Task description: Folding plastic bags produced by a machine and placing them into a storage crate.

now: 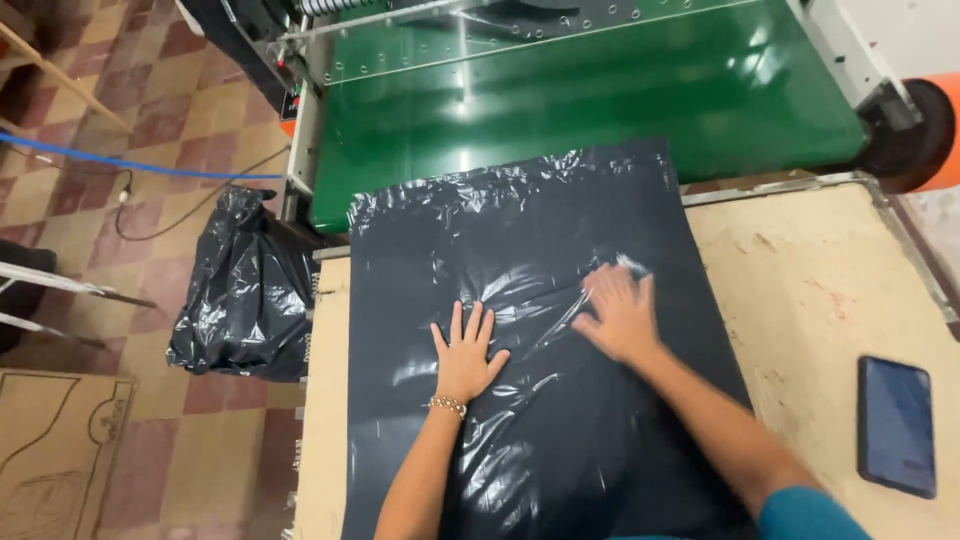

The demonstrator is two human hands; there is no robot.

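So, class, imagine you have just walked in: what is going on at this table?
A person presses both hands flat on a stack of black plastic sheets lying on a worn wooden table. The left hand has its fingers spread; the right hand looks blurred. The sheets' far edge overlaps a green machine bed. A dark phone lies to the right, and a full black bag sits on the floor to the left.

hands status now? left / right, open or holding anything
Left hand: open, fingers spread, palm flat on the black plastic sheet, holding nothing.
Right hand: open and flat on the same sheet, motion-blurred, holding nothing.
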